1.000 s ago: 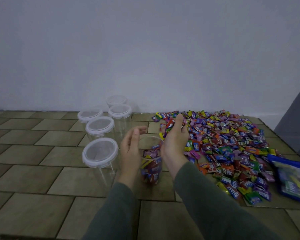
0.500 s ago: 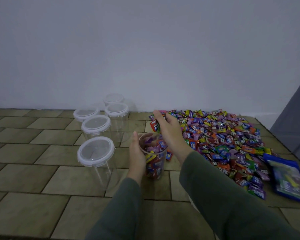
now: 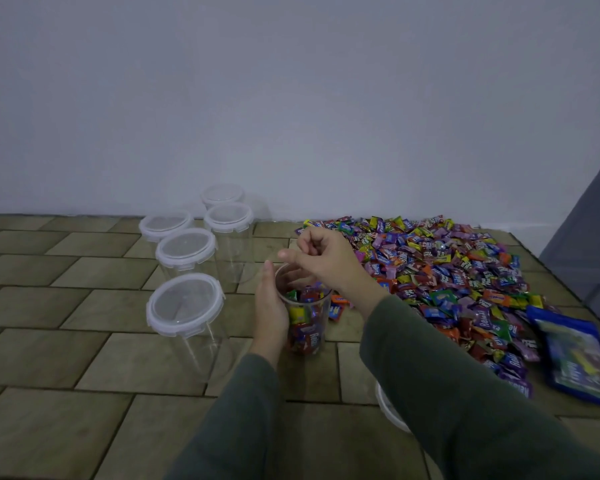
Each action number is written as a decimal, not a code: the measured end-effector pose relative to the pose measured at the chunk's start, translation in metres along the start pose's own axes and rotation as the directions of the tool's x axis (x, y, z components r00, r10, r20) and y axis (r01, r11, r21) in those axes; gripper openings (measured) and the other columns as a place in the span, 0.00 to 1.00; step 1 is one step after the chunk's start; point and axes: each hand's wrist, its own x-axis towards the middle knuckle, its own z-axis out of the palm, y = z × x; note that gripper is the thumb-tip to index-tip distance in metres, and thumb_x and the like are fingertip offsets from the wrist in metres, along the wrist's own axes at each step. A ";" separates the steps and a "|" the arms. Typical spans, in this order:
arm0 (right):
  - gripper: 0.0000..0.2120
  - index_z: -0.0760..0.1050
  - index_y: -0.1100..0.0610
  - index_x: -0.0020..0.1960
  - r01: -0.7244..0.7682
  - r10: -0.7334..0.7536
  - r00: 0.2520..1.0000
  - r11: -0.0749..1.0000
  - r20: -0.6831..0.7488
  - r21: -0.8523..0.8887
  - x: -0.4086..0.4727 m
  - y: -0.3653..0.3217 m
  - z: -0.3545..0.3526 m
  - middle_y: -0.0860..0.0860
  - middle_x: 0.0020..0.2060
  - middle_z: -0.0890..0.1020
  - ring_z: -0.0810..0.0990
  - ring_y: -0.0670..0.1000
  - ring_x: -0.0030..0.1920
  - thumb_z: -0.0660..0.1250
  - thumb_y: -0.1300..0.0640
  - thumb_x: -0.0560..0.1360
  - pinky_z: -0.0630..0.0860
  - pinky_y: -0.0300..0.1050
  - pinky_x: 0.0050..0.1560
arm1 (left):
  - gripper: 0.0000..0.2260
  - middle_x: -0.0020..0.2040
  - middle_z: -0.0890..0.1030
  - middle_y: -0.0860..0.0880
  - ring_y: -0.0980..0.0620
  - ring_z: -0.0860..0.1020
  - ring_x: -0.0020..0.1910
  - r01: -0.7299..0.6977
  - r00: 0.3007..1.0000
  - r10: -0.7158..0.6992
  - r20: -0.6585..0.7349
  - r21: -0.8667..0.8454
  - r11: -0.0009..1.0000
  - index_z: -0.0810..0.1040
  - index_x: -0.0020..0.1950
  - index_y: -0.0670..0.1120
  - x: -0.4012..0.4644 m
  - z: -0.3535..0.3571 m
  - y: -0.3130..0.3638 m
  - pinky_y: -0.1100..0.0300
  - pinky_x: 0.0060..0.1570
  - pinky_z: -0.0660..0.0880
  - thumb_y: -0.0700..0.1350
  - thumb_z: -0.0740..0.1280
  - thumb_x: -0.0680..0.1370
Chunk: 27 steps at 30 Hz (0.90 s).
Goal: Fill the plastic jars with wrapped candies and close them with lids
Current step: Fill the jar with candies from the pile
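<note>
The open jar (image 3: 303,317), about half filled with candies, stands on the floor (image 3: 84,358) beside the candy heap (image 3: 447,271), steadied by the left hand (image 3: 271,306) wrapped round its side; the right hand (image 3: 323,259) hovers above its mouth, fingers curled, nothing visibly held. Thin, light, slippery plastic is judged likely, so it is best held round the wall

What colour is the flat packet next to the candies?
Blue, with a darker blue border; the packet shows in the head view.

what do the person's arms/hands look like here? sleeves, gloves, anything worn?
Both arms wear long, plain dark grey-green sleeves that end at the wrists. The left hand and right hand are bare: no gloves, and no rings, watch or markings show. The fabric looks soft and unpatterned.
</note>
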 end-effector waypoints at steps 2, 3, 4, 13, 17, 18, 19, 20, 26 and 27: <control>0.16 0.69 0.57 0.32 0.022 -0.025 0.999 0.998 -0.043 -0.066 0.001 0.002 0.002 0.56 0.28 0.66 0.64 0.45 0.28 0.75 0.57 0.71 0.66 0.39 0.31 | 0.25 0.39 0.85 0.45 0.48 0.83 0.41 -0.018 1.000 0.018 0.010 0.010 1.000 0.82 0.44 0.42 -0.001 0.002 0.002 0.55 0.46 0.79 0.56 0.52 0.83; 0.16 0.71 0.60 0.33 0.030 -0.036 0.998 0.995 -0.053 -0.099 0.000 0.002 0.002 0.58 0.28 0.68 0.66 0.45 0.28 0.74 0.56 0.72 0.67 0.40 0.31 | 0.25 0.39 0.85 0.45 0.49 0.83 0.40 -0.014 1.000 0.014 0.012 0.019 1.000 0.82 0.45 0.42 0.000 0.003 0.002 0.56 0.47 0.78 0.55 0.52 0.83; 0.16 0.73 0.64 0.35 0.027 -0.033 0.998 0.993 -0.056 -0.112 0.000 0.003 0.002 0.60 0.28 0.70 0.69 0.46 0.28 0.73 0.55 0.73 0.70 0.41 0.31 | 0.24 0.40 0.85 0.45 0.49 0.83 0.41 -0.015 1.000 0.015 0.018 0.033 0.999 0.82 0.46 0.42 -0.001 0.004 0.004 0.54 0.48 0.78 0.55 0.52 0.83; 0.09 0.77 0.61 0.45 -0.068 0.059 0.992 0.994 -0.112 -0.080 -0.008 0.030 -0.037 0.51 0.37 0.77 0.75 0.45 0.39 0.65 0.55 0.78 0.73 0.40 0.43 | 0.09 0.48 0.85 0.48 0.49 0.82 0.51 -0.266 0.964 0.265 0.032 0.223 0.938 0.82 0.51 0.44 0.001 -0.005 0.033 0.66 0.46 0.77 0.40 0.62 0.81; 0.08 0.76 0.57 0.45 -0.163 0.144 0.980 0.977 -0.135 -0.140 -0.009 0.044 -0.066 0.48 0.34 0.73 0.71 0.45 0.35 0.65 0.54 0.79 0.70 0.39 0.38 | 0.09 0.47 0.83 0.55 0.55 0.81 0.50 -0.425 0.903 0.405 0.146 0.447 0.787 0.81 0.49 0.51 -0.006 0.021 0.069 0.69 0.49 0.75 0.41 0.62 0.81; 0.08 0.75 0.56 0.44 -0.182 0.160 0.977 0.971 -0.138 -0.159 -0.009 0.047 -0.073 0.48 0.34 0.73 0.71 0.46 0.34 0.65 0.53 0.79 0.70 0.39 0.37 | 0.08 0.47 0.83 0.56 0.57 0.81 0.49 -0.450 0.890 0.414 0.190 0.498 0.741 0.81 0.49 0.52 -0.009 0.032 0.076 0.72 0.48 0.74 0.43 0.63 0.81; 0.07 0.75 0.55 0.44 -0.201 0.178 0.974 0.964 -0.139 -0.174 -0.010 0.049 -0.081 0.48 0.35 0.73 0.71 0.46 0.34 0.65 0.53 0.79 0.70 0.39 0.37 | 0.07 0.47 0.83 0.57 0.58 0.80 0.48 -0.475 0.878 0.412 0.242 0.535 0.699 0.81 0.49 0.52 -0.013 0.044 0.081 0.72 0.46 0.73 0.44 0.63 0.80; 0.07 0.74 0.55 0.44 -0.220 0.195 0.971 0.957 -0.140 -0.190 -0.011 0.051 -0.088 0.49 0.36 0.74 0.72 0.46 0.35 0.65 0.53 0.79 0.71 0.38 0.37 | 0.07 0.47 0.83 0.57 0.59 0.79 0.48 -0.497 0.867 0.401 0.296 0.563 0.660 0.81 0.49 0.53 -0.016 0.056 0.083 0.71 0.46 0.73 0.45 0.64 0.80; 0.07 0.75 0.56 0.48 -0.287 0.229 0.949 0.910 -0.215 -0.299 -0.023 0.063 -0.151 0.48 0.37 0.75 0.71 0.46 0.35 0.64 0.52 0.79 0.68 0.36 0.36 | 0.08 0.45 0.81 0.57 0.61 0.76 0.43 -0.638 0.770 0.302 0.563 0.675 0.370 0.81 0.53 0.52 -0.026 0.129 0.050 0.67 0.41 0.70 0.50 0.63 0.80; 0.08 0.75 0.57 0.48 -0.304 0.242 0.943 0.907 -0.230 -0.292 -0.026 0.065 -0.164 0.49 0.37 0.74 0.71 0.46 0.35 0.64 0.52 0.79 0.68 0.37 0.35 | 0.09 0.47 0.80 0.56 0.59 0.75 0.45 -0.655 0.756 0.269 0.597 0.681 0.328 0.81 0.54 0.51 -0.026 0.140 0.040 0.65 0.44 0.69 0.50 0.63 0.80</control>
